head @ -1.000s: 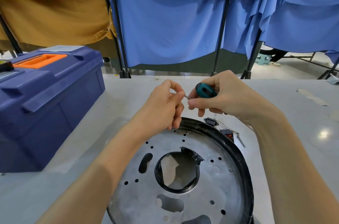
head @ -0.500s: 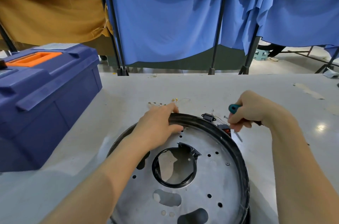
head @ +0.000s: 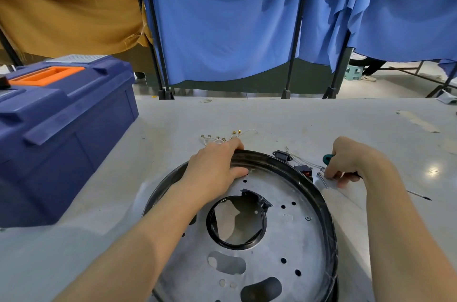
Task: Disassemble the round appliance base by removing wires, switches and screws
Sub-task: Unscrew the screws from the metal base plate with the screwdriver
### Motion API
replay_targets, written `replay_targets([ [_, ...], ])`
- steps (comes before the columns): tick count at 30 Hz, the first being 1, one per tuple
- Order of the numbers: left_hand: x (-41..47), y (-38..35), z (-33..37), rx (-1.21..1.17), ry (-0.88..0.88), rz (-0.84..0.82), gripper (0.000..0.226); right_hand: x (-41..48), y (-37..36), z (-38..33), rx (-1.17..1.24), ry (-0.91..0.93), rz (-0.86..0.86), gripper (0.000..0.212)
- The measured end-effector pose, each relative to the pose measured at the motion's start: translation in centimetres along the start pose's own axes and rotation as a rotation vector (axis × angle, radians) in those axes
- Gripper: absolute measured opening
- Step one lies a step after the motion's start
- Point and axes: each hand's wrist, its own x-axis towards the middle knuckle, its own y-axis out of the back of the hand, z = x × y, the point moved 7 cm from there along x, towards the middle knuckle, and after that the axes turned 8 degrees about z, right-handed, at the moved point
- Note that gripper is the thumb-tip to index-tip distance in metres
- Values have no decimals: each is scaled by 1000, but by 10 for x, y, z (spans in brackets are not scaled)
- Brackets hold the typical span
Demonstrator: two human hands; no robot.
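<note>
The left hand (head: 215, 168) has its grip curled over the far rim of the round black-rimmed metal base (head: 299, 235) on the desk (head: 296, 118), the right hand (head: 351, 160) gripping a teal-handled screwdriver (head: 327, 158) beside it; the small screw (head: 308, 218) looks next, needing careful aim

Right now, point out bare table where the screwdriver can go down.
Bare table lies between the blue toolbox and the left rim of the round base, and beyond the loose wires toward the far edge. Crowded: beside the right hand, with switches and thin wires.
</note>
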Motion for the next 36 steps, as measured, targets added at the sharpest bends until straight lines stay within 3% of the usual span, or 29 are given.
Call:
replay_targets([
  [9, 1, 9, 7, 179, -23, 59, 43, -13, 20, -20, 165, 102, -11, 31],
  [15, 2, 10, 9, 296, 25, -4, 45, -51, 25, -68, 194, 328, -206, 57],
  [21, 3, 13, 13, 385, 85, -26, 51, -61, 2, -77, 30, 358, -367, 37],
  [30, 13, 28, 18, 705, 89, -90, 36, -51, 2, -106, 115, 510, -101, 30],
  [33, 14, 18, 19, 643, -9, -87, 26, -54, 2, -120, 188, 599, 23, 33],
  [36, 12, 4, 18, 413, -25, -149, 25, -58, 4, -128, 247, 642, 112, 38],
])
